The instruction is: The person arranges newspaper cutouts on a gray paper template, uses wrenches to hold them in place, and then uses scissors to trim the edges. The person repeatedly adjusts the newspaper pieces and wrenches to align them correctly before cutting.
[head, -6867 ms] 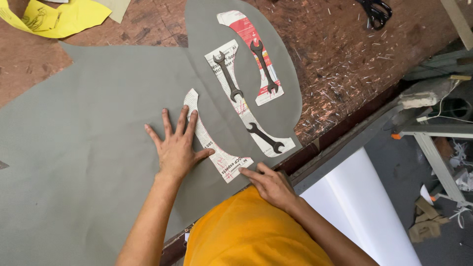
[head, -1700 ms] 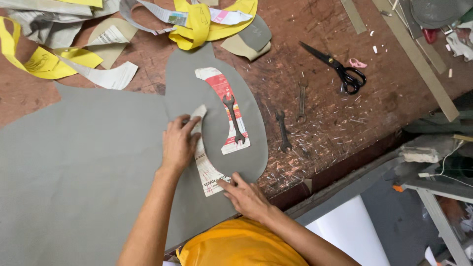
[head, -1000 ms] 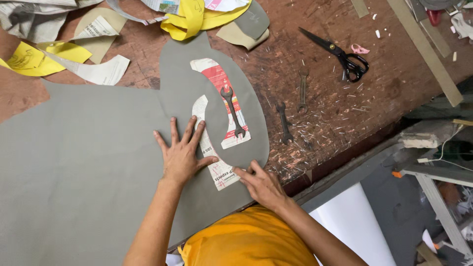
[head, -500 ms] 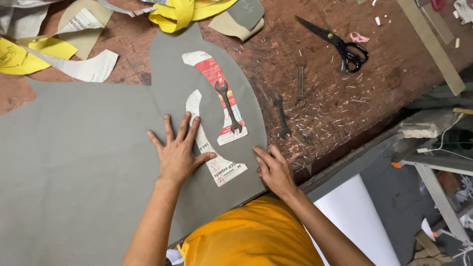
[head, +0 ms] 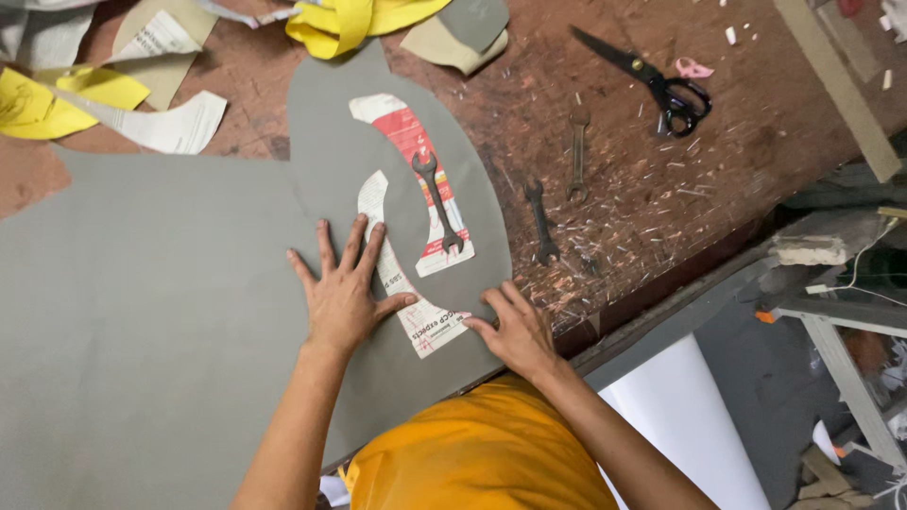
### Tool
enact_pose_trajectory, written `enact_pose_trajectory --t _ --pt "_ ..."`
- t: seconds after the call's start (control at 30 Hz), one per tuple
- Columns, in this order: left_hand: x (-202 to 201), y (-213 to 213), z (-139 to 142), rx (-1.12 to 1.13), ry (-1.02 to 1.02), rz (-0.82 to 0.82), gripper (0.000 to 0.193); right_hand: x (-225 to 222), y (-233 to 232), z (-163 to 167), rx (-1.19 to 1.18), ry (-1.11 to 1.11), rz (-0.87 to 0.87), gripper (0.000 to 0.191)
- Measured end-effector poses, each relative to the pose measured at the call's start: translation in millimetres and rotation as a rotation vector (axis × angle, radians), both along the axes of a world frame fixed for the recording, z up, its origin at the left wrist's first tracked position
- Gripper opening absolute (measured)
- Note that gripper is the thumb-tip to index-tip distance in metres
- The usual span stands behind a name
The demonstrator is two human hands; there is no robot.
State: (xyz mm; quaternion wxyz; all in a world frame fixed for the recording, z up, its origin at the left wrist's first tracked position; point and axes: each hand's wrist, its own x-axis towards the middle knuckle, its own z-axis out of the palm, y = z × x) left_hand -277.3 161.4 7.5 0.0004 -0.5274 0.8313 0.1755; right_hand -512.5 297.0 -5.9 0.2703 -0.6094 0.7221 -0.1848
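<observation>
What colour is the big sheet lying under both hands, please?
Plain grey-green sheet, seen in the head view.

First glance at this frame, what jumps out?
The big grey sheet covering the left of the worn wooden bench, with the left hand spread flat on it and the right hand at its near edge. Between them lies a curved paper pattern; a second red-and-white pattern is weighted by a dark wrench. Black scissors lie far right, yellow scraps along the top.
</observation>
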Motion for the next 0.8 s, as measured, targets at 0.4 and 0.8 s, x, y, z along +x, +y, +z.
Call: enact_pose_trajectory --t 0.4,0.8 --pt "1 -2 12 0.068 -0.096 -0.014 0.128 -5 -1 -1 -0.008 -0.088 -0.003 0.032" --pt "-2 4 14 -0.021 0.086 0.003 0.098 -22 -59 -1 -0.119 -0.151 -0.219 0.030"
